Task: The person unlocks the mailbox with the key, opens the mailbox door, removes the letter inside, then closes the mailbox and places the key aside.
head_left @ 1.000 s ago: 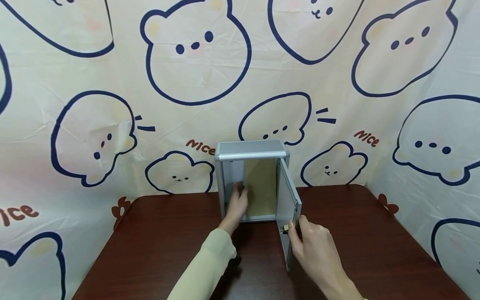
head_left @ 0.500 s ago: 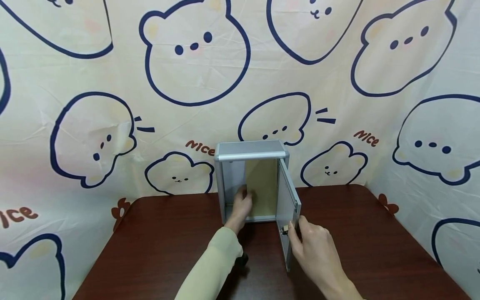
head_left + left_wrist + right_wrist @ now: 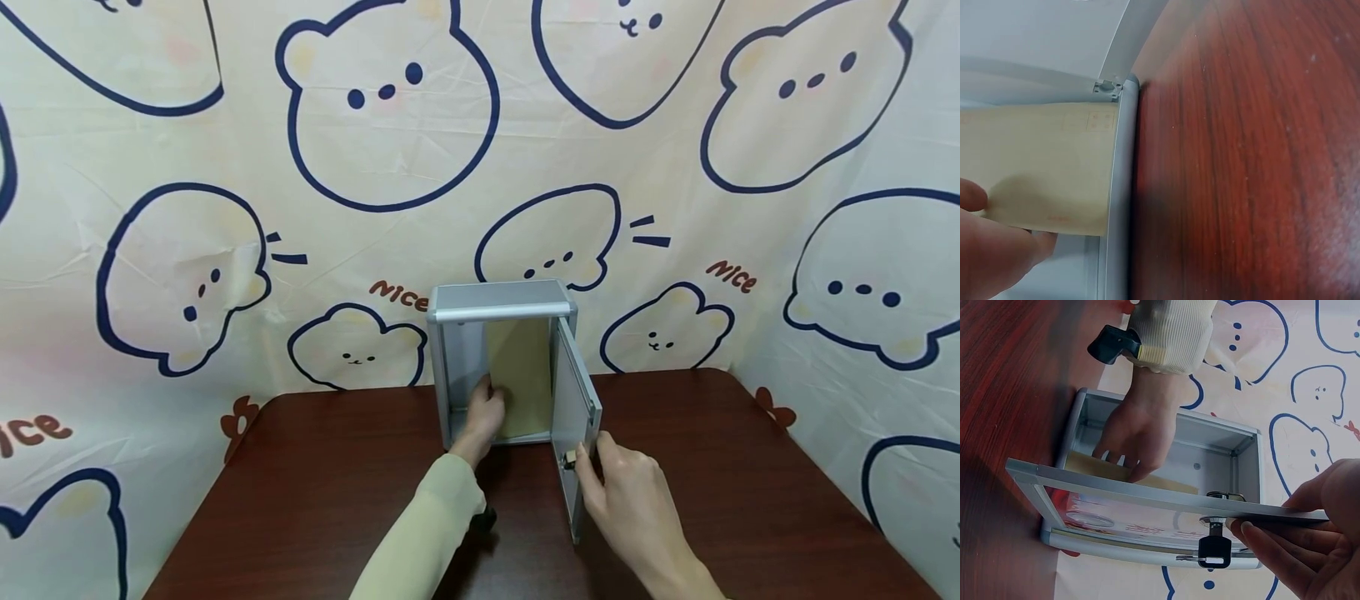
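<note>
A silver metal box (image 3: 498,300) stands upright at the back of the table with its glazed door (image 3: 573,408) swung open to the right. A tan envelope (image 3: 525,367) stands inside it. My left hand (image 3: 482,412) reaches into the box and pinches the envelope's lower left part. The left wrist view shows the thumb (image 3: 972,195) on the envelope (image 3: 1041,169) and fingers behind it. My right hand (image 3: 592,458) grips the door's free edge beside the key (image 3: 570,458). In the right wrist view the key (image 3: 1214,547) hangs from the lock under the door (image 3: 1122,512).
The dark red wooden table (image 3: 315,492) runs to the front on both sides of the box. A cloth printed with cartoon bears (image 3: 390,108) hangs close behind and around the table. A black wrist mount (image 3: 1110,345) sits on my left sleeve.
My left hand moved right from the box's left inner wall onto the envelope and took hold of it. The envelope's lower edge shifted slightly towards the opening. The right hand and door stayed still.
</note>
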`<state>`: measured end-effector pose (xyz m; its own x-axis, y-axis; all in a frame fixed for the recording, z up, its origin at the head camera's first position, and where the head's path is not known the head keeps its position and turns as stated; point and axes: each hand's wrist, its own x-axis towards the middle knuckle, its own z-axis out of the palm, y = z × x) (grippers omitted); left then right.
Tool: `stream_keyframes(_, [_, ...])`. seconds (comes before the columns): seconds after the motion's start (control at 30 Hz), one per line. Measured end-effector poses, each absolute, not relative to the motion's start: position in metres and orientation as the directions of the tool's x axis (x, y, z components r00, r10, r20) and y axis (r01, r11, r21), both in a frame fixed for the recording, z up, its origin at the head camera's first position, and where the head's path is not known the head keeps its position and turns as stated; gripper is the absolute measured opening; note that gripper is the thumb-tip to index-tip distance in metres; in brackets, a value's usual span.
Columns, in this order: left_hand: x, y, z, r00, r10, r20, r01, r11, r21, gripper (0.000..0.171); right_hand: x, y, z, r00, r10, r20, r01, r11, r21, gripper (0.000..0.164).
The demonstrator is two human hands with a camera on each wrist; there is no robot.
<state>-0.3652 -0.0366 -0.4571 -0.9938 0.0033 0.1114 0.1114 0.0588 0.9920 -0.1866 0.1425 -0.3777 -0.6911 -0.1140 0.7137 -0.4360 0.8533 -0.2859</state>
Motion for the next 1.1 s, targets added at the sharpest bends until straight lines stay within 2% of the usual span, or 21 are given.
stream_keyframes(0.4, [-0.364,-0.049,-0.454,-0.995,0.002,0.098,0.098,0.069,0.993,0.046,-0.187,0.142,-0.377,-0.698,-0.119,0.706,-0.435,0.853,-0.287,0.034])
stream_keyframes(0.7, [-0.363,-0.055,-0.453,-0.998,0.005,0.067,0.067,0.071,0.995,0.057,-0.186,0.142,-0.377,-0.702,-0.113,0.703,-0.431,0.853,-0.293,0.032])
stream_keyframes(1.1, [-0.353,-0.064,-0.443,-0.99,0.073,0.119,0.126,0.088,0.988,0.043,-0.185,0.144,-0.377,-0.707,-0.104,0.699,-0.422,0.856,-0.299,0.03])
